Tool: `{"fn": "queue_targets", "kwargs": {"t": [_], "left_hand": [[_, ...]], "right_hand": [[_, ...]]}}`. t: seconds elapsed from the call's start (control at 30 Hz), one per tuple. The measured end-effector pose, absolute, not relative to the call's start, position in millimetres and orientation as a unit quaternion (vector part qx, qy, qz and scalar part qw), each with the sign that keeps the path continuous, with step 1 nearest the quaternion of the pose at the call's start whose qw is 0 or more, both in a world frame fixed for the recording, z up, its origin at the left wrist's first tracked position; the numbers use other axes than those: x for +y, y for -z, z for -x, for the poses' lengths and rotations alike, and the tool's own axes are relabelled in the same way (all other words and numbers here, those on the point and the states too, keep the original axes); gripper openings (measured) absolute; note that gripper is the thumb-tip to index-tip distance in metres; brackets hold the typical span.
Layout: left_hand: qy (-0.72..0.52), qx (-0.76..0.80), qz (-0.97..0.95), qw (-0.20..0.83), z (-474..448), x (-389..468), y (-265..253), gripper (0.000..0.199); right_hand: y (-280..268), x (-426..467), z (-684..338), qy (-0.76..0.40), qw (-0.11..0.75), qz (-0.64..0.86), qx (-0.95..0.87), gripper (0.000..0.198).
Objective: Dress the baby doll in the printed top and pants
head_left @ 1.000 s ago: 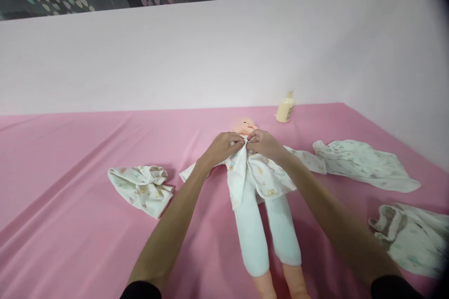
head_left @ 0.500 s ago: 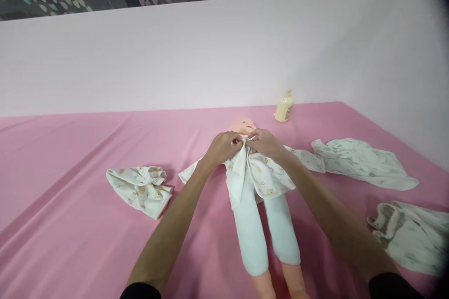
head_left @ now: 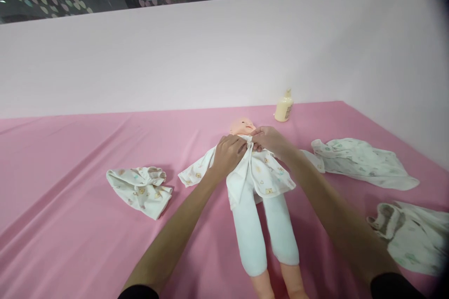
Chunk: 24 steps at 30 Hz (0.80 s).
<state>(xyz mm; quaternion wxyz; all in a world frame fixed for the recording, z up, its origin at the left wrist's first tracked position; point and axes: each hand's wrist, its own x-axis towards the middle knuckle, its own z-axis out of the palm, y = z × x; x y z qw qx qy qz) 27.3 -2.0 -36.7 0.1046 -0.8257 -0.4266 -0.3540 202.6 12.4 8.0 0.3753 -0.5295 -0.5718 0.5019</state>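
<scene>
At the near edge, the dark cuffs [head_left: 138, 291] of both forearms frame a doll [head_left: 259, 285] lying on the pink-covered table [head_left: 80, 252]. Its bare lower legs point toward the person and run out of view at the bottom. Its long axis runs away from the person, leaning slightly left toward the head, and passes between the two forearms. White trousers [head_left: 249, 238] come down over the knees.

To the right lies a bunched garment [head_left: 416, 240]; to the left, a folded patterned cloth [head_left: 140, 191]. Past the trousers, the doll's white printed shirt [head_left: 268, 177] falls loosely, its front panels gathered toward the neck. The left hand [head_left: 229, 153] lies across the chest, fingers curled at the front edge; whether they grip cannot be told. The right hand [head_left: 255, 140] pinches the shirt just below the chin and is the nearer to the head.

Another light garment [head_left: 365, 163] lies on the right, near one sleeve. Farther back, a pump bottle [head_left: 283, 110] stands upright before the white wall [head_left: 168, 65].
</scene>
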Motion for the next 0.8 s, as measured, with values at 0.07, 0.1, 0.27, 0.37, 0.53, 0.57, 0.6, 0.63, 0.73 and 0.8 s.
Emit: {"fn": "queue_targets", "kwargs": {"t": [0.07, 0.1, 0.27, 0.37, 0.53, 0.57, 0.6, 0.63, 0.73, 0.8], "left_hand": [[0.353, -0.42, 0.827, 0.126, -27.6, -3.0, 35.7, 0.018], [0.352, -0.416, 0.827, 0.135, -27.8, -3.5, 35.4, 0.018], [0.346, -0.399, 0.833, 0.167, -28.8, -3.7, 36.2, 0.021], [0.341, -0.391, 0.836, 0.18, -28.5, -2.7, 37.3, 0.022], [0.305, -0.375, 0.849, 0.212, -27.5, -2.0, 37.2, 0.024], [0.299, -0.372, 0.851, 0.219, -27.5, -2.1, 37.1, 0.025], [0.296, -0.371, 0.851, 0.225, -27.4, -2.3, 37.0, 0.025], [0.296, -0.369, 0.851, 0.229, -27.5, -2.4, 36.9, 0.025], [0.299, -0.362, 0.851, 0.234, -27.7, -2.6, 37.3, 0.024], [0.303, -0.36, 0.851, 0.233, -28.0, -2.5, 37.6, 0.023]], "right_hand": [[-8.4, 13.2, -202.8, -0.504, 0.383, 0.526, -0.568, 0.018], [-8.5, 13.4, -202.7, -0.502, 0.386, 0.528, -0.566, 0.018], [-11.5, 11.2, -200.9, -0.474, 0.402, 0.544, -0.564, 0.013], [-13.5, 9.5, -199.7, -0.47, 0.404, 0.548, -0.562, 0.014], [-14.2, 9.7, -200.3, -0.479, 0.406, 0.545, -0.556, 0.017], [-14.0, 10.2, -201.4, -0.48, 0.408, 0.542, -0.557, 0.017], [-13.6, 10.9, -202.8, -0.481, 0.41, 0.538, -0.558, 0.017], [-13.2, 11.8, -204.5, -0.481, 0.413, 0.535, -0.559, 0.017], [-11.1, 15.0, -209.3, -0.48, 0.424, 0.526, -0.56, 0.016], [-9.7, 16.5, -211.1, -0.475, 0.427, 0.525, -0.563, 0.016]]}}
